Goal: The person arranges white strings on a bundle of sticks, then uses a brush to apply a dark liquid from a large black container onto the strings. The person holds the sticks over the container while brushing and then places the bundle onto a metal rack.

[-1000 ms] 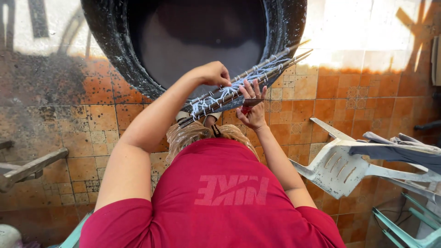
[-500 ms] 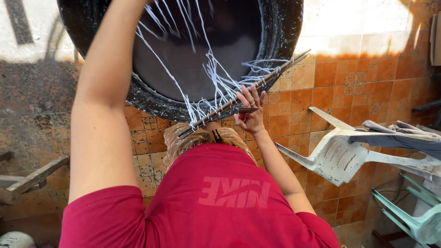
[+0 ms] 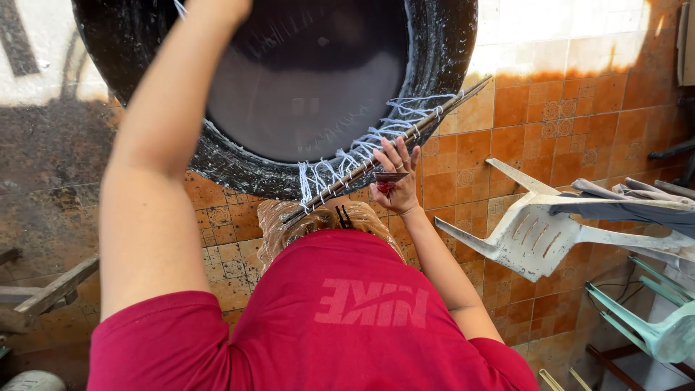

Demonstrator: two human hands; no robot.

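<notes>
Since a moment ago, the left arm (image 3: pixel 156 166) is lifting higher, its hand passing out of the top of the head view, grip unseen. Right hand (image 3: pixel 394 181) is pinching the thread-wrapped stick (image 3: pixel 384 156) across the black tyre (image 3: pixel 239 163); pulling threads taut seems next. Orange tiled floor (image 3: pixel 550 123) is surrounding toppled plastic chairs (image 3: pixel 536 232).

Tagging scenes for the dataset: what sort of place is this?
Probably an outdoor yard or patio used as a home workshop: worn orange tiled floor in sunlight, a large black basin, tipped-over plastic chairs, scrap wood.
</notes>
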